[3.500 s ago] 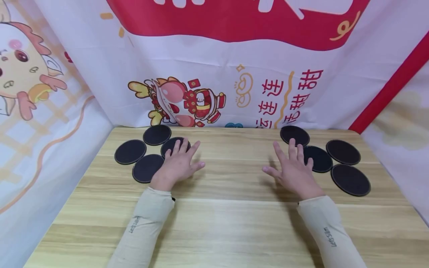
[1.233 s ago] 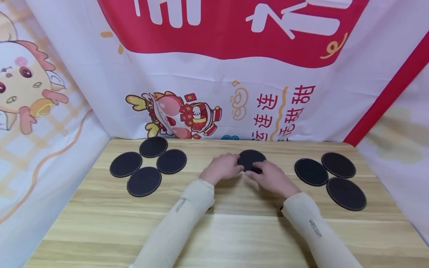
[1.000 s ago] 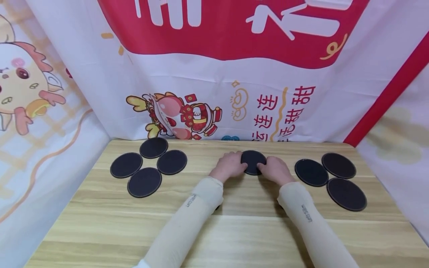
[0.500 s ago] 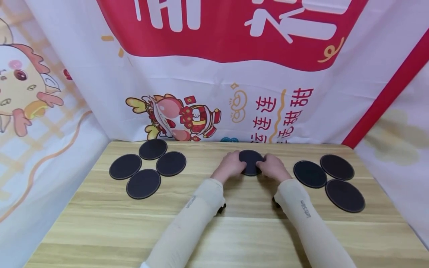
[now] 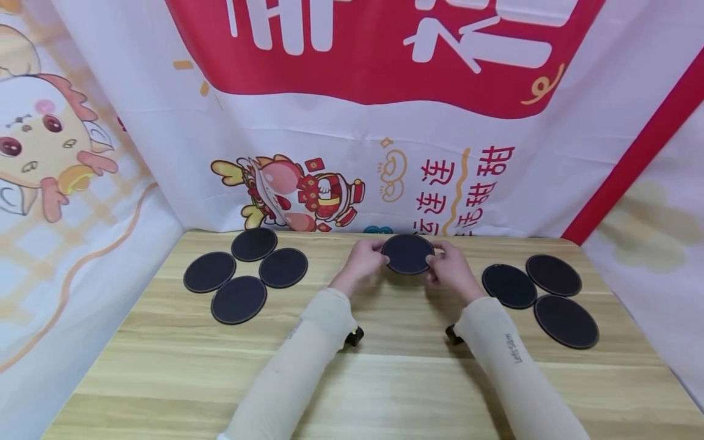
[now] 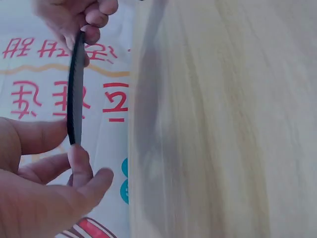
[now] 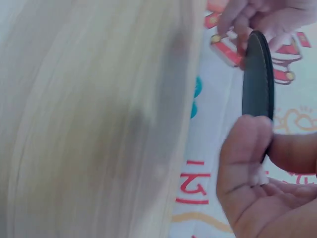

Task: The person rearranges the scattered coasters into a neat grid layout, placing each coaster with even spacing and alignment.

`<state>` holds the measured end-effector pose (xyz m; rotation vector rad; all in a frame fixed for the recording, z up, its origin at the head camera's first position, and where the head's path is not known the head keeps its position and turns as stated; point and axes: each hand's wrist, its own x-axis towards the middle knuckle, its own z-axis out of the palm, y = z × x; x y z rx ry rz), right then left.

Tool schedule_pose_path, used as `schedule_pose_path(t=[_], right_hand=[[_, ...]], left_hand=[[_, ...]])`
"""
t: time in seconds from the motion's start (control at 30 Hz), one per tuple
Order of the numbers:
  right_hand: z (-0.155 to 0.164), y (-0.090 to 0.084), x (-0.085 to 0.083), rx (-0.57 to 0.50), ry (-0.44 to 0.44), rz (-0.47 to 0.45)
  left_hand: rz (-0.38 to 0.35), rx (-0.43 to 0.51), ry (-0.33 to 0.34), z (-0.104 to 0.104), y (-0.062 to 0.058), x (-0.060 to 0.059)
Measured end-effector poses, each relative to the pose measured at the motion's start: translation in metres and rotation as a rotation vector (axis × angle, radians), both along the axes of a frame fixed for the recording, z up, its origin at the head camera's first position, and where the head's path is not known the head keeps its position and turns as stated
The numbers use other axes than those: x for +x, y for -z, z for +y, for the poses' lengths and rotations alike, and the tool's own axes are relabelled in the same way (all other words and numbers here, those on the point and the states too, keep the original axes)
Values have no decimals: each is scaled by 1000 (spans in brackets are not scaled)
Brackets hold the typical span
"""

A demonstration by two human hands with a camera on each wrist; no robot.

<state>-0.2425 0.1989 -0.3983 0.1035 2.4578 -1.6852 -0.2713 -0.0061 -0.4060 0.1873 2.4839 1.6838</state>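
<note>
A round black coaster (image 5: 408,253) with a thin stitched edge is held between both hands near the table's back edge. My left hand (image 5: 360,264) pinches its left rim, thumb on the near face and fingers behind. On the opposite rim, my right hand (image 5: 455,272) pinches it the same way. Both wrist views show the coaster (image 6: 76,94) edge-on, raised off the wooden table. Three more coasters lie at the right, one of them the nearest coaster (image 5: 509,286) to my right hand. A cluster of several coasters lies left, including one coaster (image 5: 283,267) nearest my left hand.
The light wooden table (image 5: 385,391) runs back to a white printed cloth (image 5: 308,110) hanging behind it. More cloth hangs along the left and right sides. A small black device (image 5: 354,336) shows under the left sleeve.
Both hands came from the two side groups to the middle, with a coaster out of the right group. They gripped its rim on the table, and now it is lifted and tilted up.
</note>
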Motion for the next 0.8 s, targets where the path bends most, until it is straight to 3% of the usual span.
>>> schedule_pose_path(t=[0.2,0.37,0.7,0.8], right_hand=[[-2,-12,12,-190,-31,-12],[-10,-21,24,-243,-75,-7],[-37,-28,52,-235,-150,2],[-45,-28,61,-204,-158,14]], left_hand=[[-105,245,50,-20,-5,10],[-149,327,120,-36,-12,21],[-161,267,188,-71,-21,54],[-111,192,196,-79,-22,64]])
